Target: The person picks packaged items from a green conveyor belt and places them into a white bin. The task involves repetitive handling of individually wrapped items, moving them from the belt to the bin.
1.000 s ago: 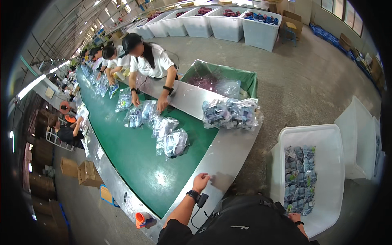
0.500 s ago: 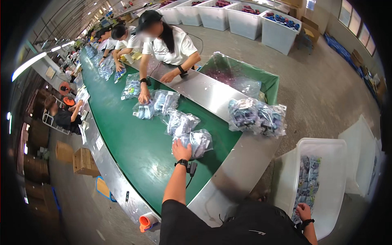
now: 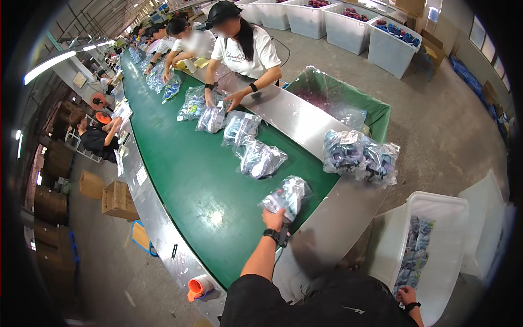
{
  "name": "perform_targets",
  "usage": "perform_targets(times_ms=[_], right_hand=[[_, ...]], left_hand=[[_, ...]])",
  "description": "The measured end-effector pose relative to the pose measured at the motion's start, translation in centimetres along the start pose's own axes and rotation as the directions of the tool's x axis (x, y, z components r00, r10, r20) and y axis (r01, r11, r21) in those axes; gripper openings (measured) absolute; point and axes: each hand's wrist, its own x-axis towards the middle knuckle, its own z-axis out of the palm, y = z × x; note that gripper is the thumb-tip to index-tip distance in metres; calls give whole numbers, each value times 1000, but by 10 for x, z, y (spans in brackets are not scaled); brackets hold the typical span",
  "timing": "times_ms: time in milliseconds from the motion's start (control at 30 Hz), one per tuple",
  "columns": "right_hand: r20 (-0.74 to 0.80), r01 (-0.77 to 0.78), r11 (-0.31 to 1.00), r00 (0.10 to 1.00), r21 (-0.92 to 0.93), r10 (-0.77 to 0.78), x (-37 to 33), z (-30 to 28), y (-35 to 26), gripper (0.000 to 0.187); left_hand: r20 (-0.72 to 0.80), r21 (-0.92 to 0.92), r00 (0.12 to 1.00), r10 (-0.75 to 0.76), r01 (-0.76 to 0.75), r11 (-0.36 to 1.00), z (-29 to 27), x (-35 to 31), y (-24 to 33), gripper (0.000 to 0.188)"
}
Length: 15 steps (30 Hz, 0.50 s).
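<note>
My left hand (image 3: 274,218) grips the near end of a clear plastic bag (image 3: 289,197) with grey-blue items in it, at the near end of the green conveyor belt (image 3: 190,191). Beyond it on the belt lie more such bags, among them a bulging bag (image 3: 261,158) and a paler bag (image 3: 241,128). Down at my right side, my right hand (image 3: 406,295) has its fingers curled over the white plastic bin (image 3: 444,245), beside packed bags (image 3: 417,253). Whether anything is between those fingers is too small to make out.
Bagged goods (image 3: 359,155) rest on the metal ledge (image 3: 338,212) at the belt's end. A green-lined container (image 3: 376,117) stands behind. Across the belt a co-worker (image 3: 248,49) handles a bag. An orange-rimmed cup (image 3: 197,288) sits on the left metal edge.
My left hand has closed on the nearest bag and drawn it toward me and rightward, away from the other bags. The co-worker has brought both hands to a bag. My right hand stays at the bin.
</note>
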Motion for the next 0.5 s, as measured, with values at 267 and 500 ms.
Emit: perform_targets(times_ms=[267,500], right_hand=[[37,166,979,986,-119,-162,12,16,-41,25],[75,174,978,983,-117,-166,14,22,-44,24]], left_hand=[[116,265,754,647,-651,711,-18,-177,3,49],[104,-62,951,291,-286,956,-19,-183,-11,46]])
